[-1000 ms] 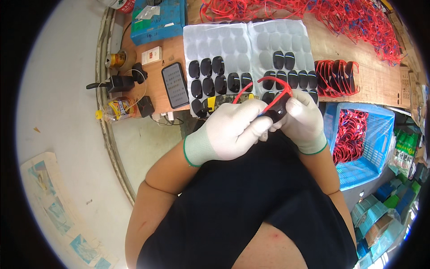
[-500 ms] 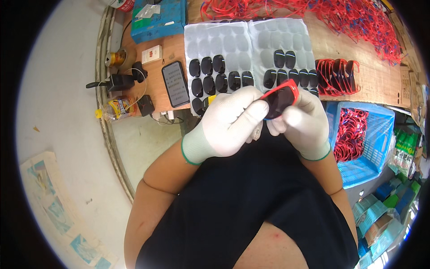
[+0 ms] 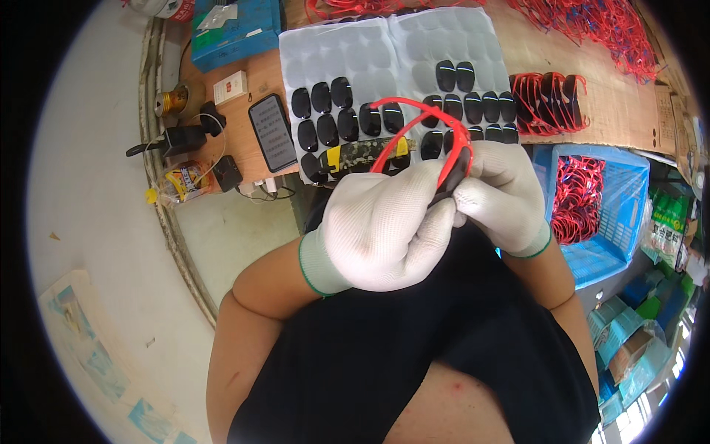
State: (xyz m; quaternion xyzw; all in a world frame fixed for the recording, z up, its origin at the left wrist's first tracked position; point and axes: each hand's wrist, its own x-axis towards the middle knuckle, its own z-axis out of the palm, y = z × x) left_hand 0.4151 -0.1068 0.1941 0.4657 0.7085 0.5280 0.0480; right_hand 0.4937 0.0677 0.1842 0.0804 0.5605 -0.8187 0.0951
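Observation:
My left hand [image 3: 388,222] and my right hand [image 3: 506,194], both in white knit gloves, are closed on a red sunglasses frame [image 3: 460,140]. Its temples reach up and to the left, and a dark lens shows at its near side between my fingers. The fingertips of both hands meet at the frame's lower edge, partly hiding it. Beyond them lies a white lens tray [image 3: 336,55] with rows of dark lenses [image 3: 347,124]. A camouflage-patterned tool or strip with yellow ends [image 3: 362,155] rests across the tray's near edge.
Finished-looking red sunglasses [image 3: 549,103] stand in a row right of the tray. A blue crate [image 3: 625,214] at the right holds red frames, and more red frames [image 3: 592,33] are heaped far right. A phone [image 3: 271,132], chargers [image 3: 183,140] and a blue box [image 3: 235,37] sit left.
The sunglasses frame has been turned, so its temples now point up and left instead of its front facing me. My left hand has shifted slightly down; the camouflage-patterned thing is more exposed.

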